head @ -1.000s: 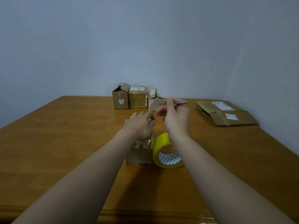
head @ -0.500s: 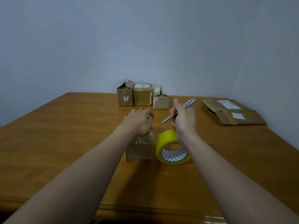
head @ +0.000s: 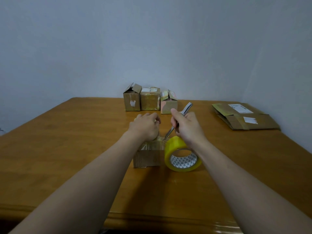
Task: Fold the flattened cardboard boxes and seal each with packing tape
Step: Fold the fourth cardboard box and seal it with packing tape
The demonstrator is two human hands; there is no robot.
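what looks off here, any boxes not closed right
Two boxes in the far row: the left box has a flap standing up, and the right box has its top flaps raised and crooked. The middle box looks closed flat. On the near box the tape over the top looks wrinkled.

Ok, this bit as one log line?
left hand: holds small brown cardboard box | right hand: grips slim silver knife, tip at box top | yellow tape roll: beside box
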